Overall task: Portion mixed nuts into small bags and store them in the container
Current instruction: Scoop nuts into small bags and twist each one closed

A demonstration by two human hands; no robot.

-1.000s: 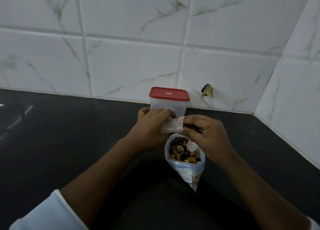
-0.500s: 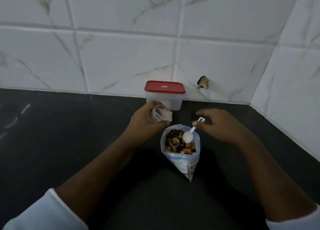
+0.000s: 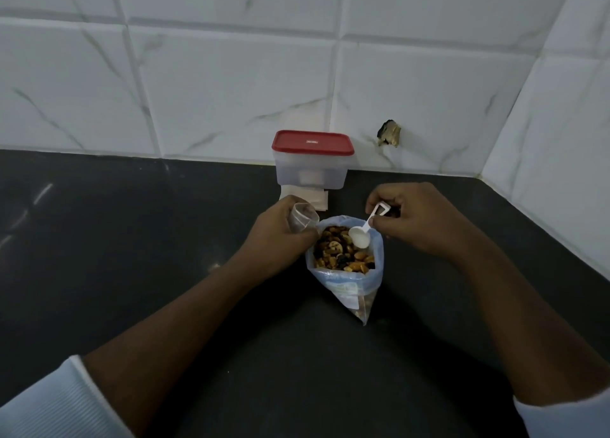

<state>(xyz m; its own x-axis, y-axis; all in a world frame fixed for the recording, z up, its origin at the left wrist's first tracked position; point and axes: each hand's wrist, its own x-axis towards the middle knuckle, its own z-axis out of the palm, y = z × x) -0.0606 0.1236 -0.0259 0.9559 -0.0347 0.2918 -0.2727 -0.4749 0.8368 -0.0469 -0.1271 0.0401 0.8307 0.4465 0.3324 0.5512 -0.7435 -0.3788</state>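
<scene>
Plainly the scooping step is in hand: no portion shows in the small bag yet, and the container is lidded. On the dark, glossy table [image 3: 132, 272], the left hand [image 3: 280, 239] grips a small bag [image 3: 303, 220] of thin clear film, its mouth rounded open just beside the rim of the nut bag. Behind stands the container [image 3: 312, 173], a frosted plastic box with a flat red lid [image 3: 312, 143], set against the white marbled wall, with flat spare bags [image 3: 307, 198] at its foot. The nut bag [image 3: 346, 280] is soft bluish plastic, its top rolled to a cuff, upright and full of lumpy brown and dark nuts [image 3: 341, 256]. A scoop [image 3: 360, 238], hard white plastic with a round bowl and looped handle, hangs over the nuts at the right rim. The right hand [image 3: 421, 221] pinches its handle between thumb and fingertips. Next, I judge, the scoop must dig under the nuts, lift level and tip into the small mouth, held wide and close; the limp film may fold shut.
</scene>
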